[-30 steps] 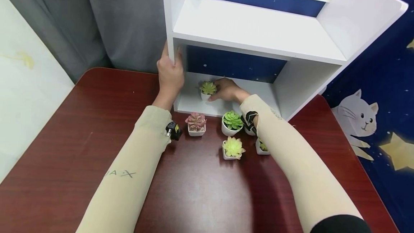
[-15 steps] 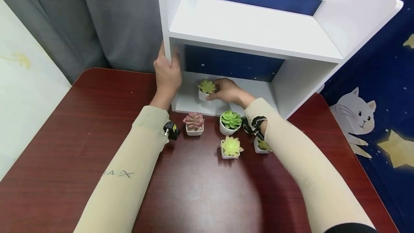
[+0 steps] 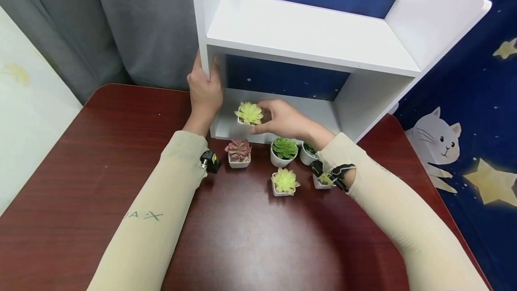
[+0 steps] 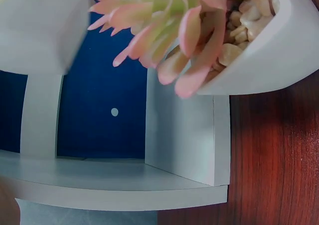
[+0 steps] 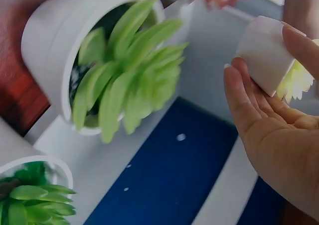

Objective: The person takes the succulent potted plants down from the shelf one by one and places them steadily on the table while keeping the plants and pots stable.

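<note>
My left hand (image 3: pixel 205 91) grips the left side panel of a white shelf unit (image 3: pixel 204 64), thumb inside and fingers outside. My right hand (image 3: pixel 284 120) pinches a yellow-green succulent (image 3: pixel 249 113) in a small white pot, held up over the bottom board of the unit. In the right wrist view, thumb and fingers lie on opposite sides of that white pot (image 5: pixel 264 53). Just in front of the unit, a pink succulent (image 3: pixel 238 151) in a square white pot stands near my left wrist. A bright green succulent (image 3: pixel 284 148) in a round pot stands below my right hand.
A second yellow-green succulent (image 3: pixel 285 181) stands nearer me. A dark green one (image 3: pixel 308 149) and another small pot (image 3: pixel 322 182) are partly hidden by my right wrist. The pots stand on a dark red table (image 3: pixel 238 237). A grey curtain (image 3: pixel 149 26) hangs behind.
My right hand has lifted the yellow-green succulent off the bottom board, and its leaves now tip toward me. My right wrist has shifted right, uncovering the dark green plant. The left hand keeps its grip.
</note>
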`<move>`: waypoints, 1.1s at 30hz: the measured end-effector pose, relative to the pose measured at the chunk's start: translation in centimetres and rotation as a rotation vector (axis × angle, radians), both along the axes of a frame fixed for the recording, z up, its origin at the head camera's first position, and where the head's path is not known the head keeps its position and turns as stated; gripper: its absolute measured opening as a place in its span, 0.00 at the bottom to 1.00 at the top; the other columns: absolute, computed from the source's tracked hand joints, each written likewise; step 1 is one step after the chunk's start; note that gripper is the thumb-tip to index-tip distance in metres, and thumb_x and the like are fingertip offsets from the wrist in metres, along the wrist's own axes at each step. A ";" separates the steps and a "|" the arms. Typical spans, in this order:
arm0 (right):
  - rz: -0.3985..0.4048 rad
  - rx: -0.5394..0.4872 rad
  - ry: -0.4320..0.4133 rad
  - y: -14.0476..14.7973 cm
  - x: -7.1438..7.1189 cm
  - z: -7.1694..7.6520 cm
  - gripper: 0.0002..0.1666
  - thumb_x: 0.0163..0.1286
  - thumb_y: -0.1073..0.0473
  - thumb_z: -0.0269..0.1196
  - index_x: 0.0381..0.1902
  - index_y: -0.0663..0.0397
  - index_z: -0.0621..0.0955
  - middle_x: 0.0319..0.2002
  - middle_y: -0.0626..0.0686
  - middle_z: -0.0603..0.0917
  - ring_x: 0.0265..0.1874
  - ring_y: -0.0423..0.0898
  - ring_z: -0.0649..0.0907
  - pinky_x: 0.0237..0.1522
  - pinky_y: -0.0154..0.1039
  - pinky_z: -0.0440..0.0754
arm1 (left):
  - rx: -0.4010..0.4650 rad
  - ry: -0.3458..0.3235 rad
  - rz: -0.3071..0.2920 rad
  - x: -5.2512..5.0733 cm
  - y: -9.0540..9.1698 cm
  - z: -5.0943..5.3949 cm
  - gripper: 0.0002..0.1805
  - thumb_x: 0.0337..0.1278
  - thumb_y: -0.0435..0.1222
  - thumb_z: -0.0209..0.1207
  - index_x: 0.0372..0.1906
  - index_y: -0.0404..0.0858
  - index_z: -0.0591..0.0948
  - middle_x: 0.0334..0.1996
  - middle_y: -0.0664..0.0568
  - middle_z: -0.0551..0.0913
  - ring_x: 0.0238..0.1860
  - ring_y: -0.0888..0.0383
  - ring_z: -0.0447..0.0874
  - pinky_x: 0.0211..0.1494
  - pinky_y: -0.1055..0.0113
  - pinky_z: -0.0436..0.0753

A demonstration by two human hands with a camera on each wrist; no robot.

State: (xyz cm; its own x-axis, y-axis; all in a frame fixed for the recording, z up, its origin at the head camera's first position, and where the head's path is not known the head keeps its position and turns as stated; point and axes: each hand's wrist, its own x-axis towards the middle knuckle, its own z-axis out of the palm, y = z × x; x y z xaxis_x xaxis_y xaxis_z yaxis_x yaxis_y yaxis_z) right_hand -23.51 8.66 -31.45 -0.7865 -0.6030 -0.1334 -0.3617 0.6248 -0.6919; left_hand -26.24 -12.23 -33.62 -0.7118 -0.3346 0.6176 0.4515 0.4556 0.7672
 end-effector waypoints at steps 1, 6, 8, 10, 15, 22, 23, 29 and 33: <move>0.013 -0.003 0.007 0.0 0.5 0.2 0.34 0.61 0.53 0.74 0.62 0.58 0.77 0.51 0.53 0.87 0.52 0.49 0.85 0.58 0.44 0.81 | 0.002 0.000 0.001 0.0 0.0 0.0 0.23 0.77 0.41 0.51 0.70 0.39 0.72 0.61 0.40 0.83 0.64 0.58 0.80 0.69 0.63 0.75; 0.074 -0.017 0.020 0.4 3.1 0.5 0.32 0.60 0.55 0.75 0.59 0.58 0.78 0.49 0.52 0.88 0.50 0.48 0.87 0.57 0.43 0.82 | 0.000 0.015 0.011 0.0 0.0 0.0 0.23 0.76 0.39 0.51 0.70 0.38 0.72 0.60 0.40 0.84 0.63 0.53 0.81 0.69 0.61 0.76; 0.088 -0.019 0.015 0.7 4.1 0.5 0.32 0.60 0.55 0.75 0.60 0.58 0.78 0.48 0.52 0.88 0.49 0.47 0.87 0.55 0.43 0.83 | -0.001 0.014 0.009 -0.1 0.0 0.0 0.23 0.76 0.38 0.50 0.71 0.38 0.72 0.60 0.40 0.83 0.64 0.55 0.81 0.69 0.61 0.76; 0.091 -0.020 -0.003 1.0 5.0 0.3 0.32 0.60 0.56 0.76 0.60 0.58 0.78 0.47 0.51 0.88 0.48 0.47 0.87 0.54 0.43 0.84 | -0.001 0.001 0.004 -0.1 0.1 0.1 0.23 0.77 0.39 0.50 0.71 0.38 0.72 0.62 0.41 0.83 0.64 0.57 0.80 0.69 0.64 0.75; 0.090 -0.007 -0.053 1.4 6.8 -0.9 0.35 0.60 0.56 0.75 0.63 0.58 0.76 0.51 0.53 0.87 0.49 0.48 0.88 0.53 0.40 0.85 | -0.008 -0.028 -0.005 -0.2 0.1 0.1 0.24 0.78 0.41 0.49 0.72 0.39 0.70 0.64 0.44 0.81 0.66 0.60 0.78 0.71 0.69 0.72; 0.110 0.029 -0.055 1.5 8.5 -2.9 0.37 0.60 0.56 0.75 0.64 0.60 0.75 0.53 0.55 0.87 0.48 0.48 0.89 0.53 0.39 0.85 | 0.000 -0.009 -0.023 -0.2 0.2 0.0 0.24 0.78 0.40 0.49 0.72 0.38 0.70 0.64 0.42 0.81 0.67 0.55 0.78 0.72 0.66 0.73; 0.115 0.040 -0.045 1.5 8.7 -3.2 0.37 0.60 0.56 0.75 0.64 0.60 0.75 0.53 0.55 0.87 0.48 0.48 0.89 0.52 0.39 0.85 | 0.003 -0.010 -0.024 -0.2 0.2 0.0 0.24 0.78 0.39 0.49 0.72 0.38 0.70 0.64 0.42 0.81 0.67 0.55 0.78 0.72 0.66 0.73; 0.143 0.138 0.050 0.8 9.6 -4.1 0.37 0.60 0.55 0.75 0.63 0.61 0.75 0.50 0.55 0.87 0.45 0.48 0.87 0.51 0.41 0.84 | 0.014 -0.029 -0.035 -0.3 0.1 0.1 0.24 0.77 0.40 0.50 0.73 0.41 0.70 0.65 0.46 0.81 0.67 0.63 0.77 0.72 0.69 0.72; 0.169 0.182 0.147 -0.3 10.1 -4.1 0.35 0.60 0.55 0.75 0.61 0.62 0.76 0.47 0.54 0.86 0.45 0.49 0.85 0.51 0.44 0.82 | 0.023 -0.032 -0.021 -0.4 -0.2 0.3 0.25 0.77 0.40 0.50 0.73 0.42 0.69 0.65 0.47 0.81 0.67 0.65 0.76 0.72 0.70 0.71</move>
State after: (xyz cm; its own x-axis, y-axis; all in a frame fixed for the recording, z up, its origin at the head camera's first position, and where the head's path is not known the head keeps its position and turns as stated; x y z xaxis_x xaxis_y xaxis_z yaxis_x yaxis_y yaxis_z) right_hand -13.37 8.35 -35.60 -0.6956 -0.7040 -0.1433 -0.5598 0.6562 -0.5061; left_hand -26.60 -12.47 -33.36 -0.7378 -0.3334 0.5869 0.4357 0.4287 0.7914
